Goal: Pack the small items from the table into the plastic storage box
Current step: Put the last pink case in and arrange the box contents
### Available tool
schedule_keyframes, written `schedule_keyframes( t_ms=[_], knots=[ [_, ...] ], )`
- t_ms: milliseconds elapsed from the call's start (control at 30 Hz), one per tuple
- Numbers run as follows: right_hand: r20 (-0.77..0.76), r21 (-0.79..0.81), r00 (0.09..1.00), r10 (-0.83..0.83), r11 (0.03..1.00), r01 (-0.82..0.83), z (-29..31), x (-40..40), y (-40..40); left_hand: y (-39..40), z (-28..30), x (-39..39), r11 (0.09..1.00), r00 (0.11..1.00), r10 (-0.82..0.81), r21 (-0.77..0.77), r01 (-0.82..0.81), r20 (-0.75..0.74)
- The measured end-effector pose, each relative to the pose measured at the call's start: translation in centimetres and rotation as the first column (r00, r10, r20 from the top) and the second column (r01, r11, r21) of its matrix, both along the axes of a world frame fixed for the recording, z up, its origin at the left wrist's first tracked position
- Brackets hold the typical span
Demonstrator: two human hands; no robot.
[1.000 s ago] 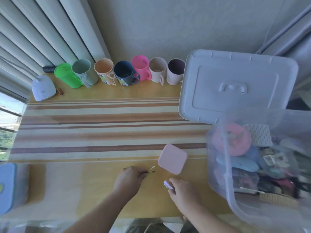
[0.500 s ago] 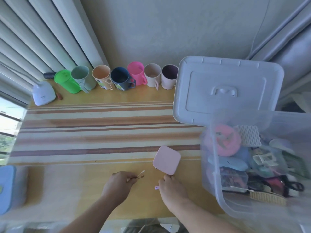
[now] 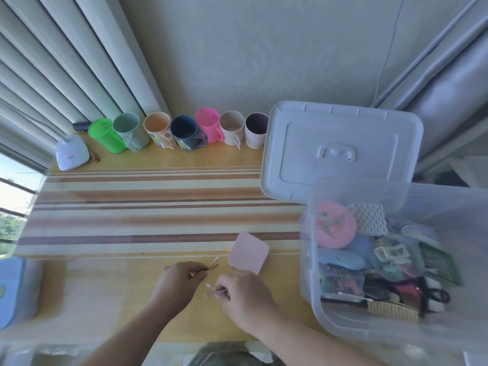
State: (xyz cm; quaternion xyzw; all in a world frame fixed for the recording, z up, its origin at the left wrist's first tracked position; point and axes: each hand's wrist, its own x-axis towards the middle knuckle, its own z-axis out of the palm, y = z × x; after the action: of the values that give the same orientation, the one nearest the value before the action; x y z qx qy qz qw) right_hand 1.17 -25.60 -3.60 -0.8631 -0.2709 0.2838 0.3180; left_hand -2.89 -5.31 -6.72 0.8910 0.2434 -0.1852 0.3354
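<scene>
At the near edge of a yellow wooden table (image 3: pixel 111 294), partly covered by a brown-and-cream striped mat (image 3: pixel 148 210), two bare hands work close together. The left hand (image 3: pixel 177 280) pinches a small black looped hair tie (image 3: pixel 212 267) with a thin pale stick beside it. The right hand (image 3: pixel 241 297) curls its fingers around small pale-tipped swab-like sticks (image 3: pixel 211 290); exactly what they are is too small to tell. Just beyond the hands lies a flat pink rounded-square case (image 3: pixel 248 253), not yet picked up. To the right stands the clear plastic storage box (image 3: pixel 317 307), already crowded with packed items, its white lid (image 3: pixel 340 151) leaning behind it. The task looks nearly complete: only these few pieces appear left.
</scene>
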Motion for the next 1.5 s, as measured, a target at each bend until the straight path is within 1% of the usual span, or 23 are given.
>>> schedule_keyframes(
  t_ms=[100,200,300,367,433,467,500,567,600,633,667,700,800,867,933,1033,1100,1167,1267,1333,1400,1467,1500],
  knots=[
    [0.089,0.237,0.995,-0.038,0.971,0.016,6.0,2.3,-1.9,-1.8,4.3,3.3,0.999,0.994,-0.013,-0.039,0.018,0.110],
    [0.216,0.322,0.968,-0.126,0.945,0.051,9.7,5.5,-7.1,-5.2,8.3,6.9,0.998,0.963,-0.017,-0.060,0.035,0.269],
    [0.265,0.217,0.932,-0.246,0.957,0.191,10.0,8.8,-15.3,-10.3,11.7,9.9,0.993,0.893,-0.092,-0.028,0.116,0.441],
    [0.297,0.042,0.909,-0.293,0.955,0.294,9.1,10.2,-21.6,-14.5,13.3,11.2,0.961,0.773,-0.272,0.120,0.249,0.573],
    [0.318,-0.123,0.901,-0.295,0.929,0.348,7.9,10.5,-26.4,-18.2,14.3,11.7,0.866,0.617,-0.498,0.303,0.399,0.610],
    [0.315,-0.159,0.901,-0.299,0.919,0.360,7.4,10.4,-28.5,-20.5,14.2,11.8,0.794,0.560,-0.604,0.368,0.483,0.567],
    [0.314,-0.172,0.902,-0.296,0.917,0.361,6.9,10.1,-30.0,-22.6,13.8,11.7,0.705,0.523,-0.707,0.421,0.570,0.476],
    [0.323,-0.183,0.911,-0.257,0.927,0.326,6.0,9.6,-31.7,-26.6,12.1,11.0,0.461,0.441,-0.881,0.527,0.714,0.172],
    [0.327,-0.191,0.917,-0.230,0.934,0.302,5.6,9.3,-32.0,-28.0,11.2,10.5,0.342,0.398,-0.917,0.540,0.769,0.015],
    [0.332,-0.195,0.920,-0.210,0.939,0.285,5.1,9.2,-32.0,-29.0,10.5,10.0,0.261,0.364,-0.925,0.522,0.812,-0.105],
    [0.330,-0.194,0.924,-0.193,0.944,0.267,4.7,9.1,-31.9,-29.6,9.9,9.7,0.221,0.348,-0.921,0.503,0.836,-0.175],
    [0.313,-0.188,0.934,-0.171,0.953,0.238,4.3,9.1,-31.5,-29.9,9.4,9.5,0.206,0.346,-0.915,0.496,0.843,-0.207],
    [0.256,-0.191,0.964,-0.065,0.975,0.117,3.5,9.1,-30.0,-29.4,8.7,9.7,0.221,0.362,-0.907,0.489,0.844,-0.215],
    [0.282,-0.181,0.959,-0.013,0.981,0.067,3.4,9.3,-28.7,-28.7,9.1,10.2,0.276,0.395,-0.907,0.507,0.817,-0.143],
    [0.294,-0.153,0.956,0.004,0.987,0.043,3.3,9.5,-27.4,-27.2,9.6,10.7,0.405,0.449,-0.892,0.528,0.746,0.051],
    [0.284,-0.117,0.959,0.019,0.993,0.015,3.2,9.3,-26.0,-23.7,10.2,11.3,0.647,0.550,-0.762,0.457,0.611,0.342],
    [0.323,-0.108,0.946,0.023,0.994,0.013,3.0,9.0,-25.3,-20.8,9.8,11.5,0.770,0.631,-0.636,0.407,0.491,0.444],
    [0.395,-0.096,0.918,-0.011,0.994,0.053,2.9,8.6,-24.9,-17.9,8.9,11.3,0.855,0.717,-0.510,0.370,0.364,0.474],
    [0.425,-0.139,0.904,-0.050,0.983,0.120,2.9,8.0,-24.2,-13.3,7.1,10.0,0.915,0.833,-0.375,0.304,0.264,0.407],
    [0.401,-0.138,0.912,-0.087,0.978,0.154,3.5,7.8,-23.6,-10.4,5.7,8.8,0.918,0.895,-0.355,0.284,0.278,0.271],
    [0.414,-0.070,0.893,-0.179,0.971,0.227,4.6,7.7,-22.3,-8.4,4.0,7.8,0.871,0.901,-0.424,0.314,0.377,0.093],
    [0.490,0.029,0.830,-0.265,0.957,0.288,5.8,7.7,-20.0,-7.4,2.1,7.2,0.798,0.857,-0.511,0.330,0.504,-0.073],
    [0.525,0.082,0.800,-0.290,0.953,0.292,6.4,7.7,-18.4,-7.2,1.2,7.3,0.766,0.828,-0.548,0.325,0.554,-0.120]
  ],
)
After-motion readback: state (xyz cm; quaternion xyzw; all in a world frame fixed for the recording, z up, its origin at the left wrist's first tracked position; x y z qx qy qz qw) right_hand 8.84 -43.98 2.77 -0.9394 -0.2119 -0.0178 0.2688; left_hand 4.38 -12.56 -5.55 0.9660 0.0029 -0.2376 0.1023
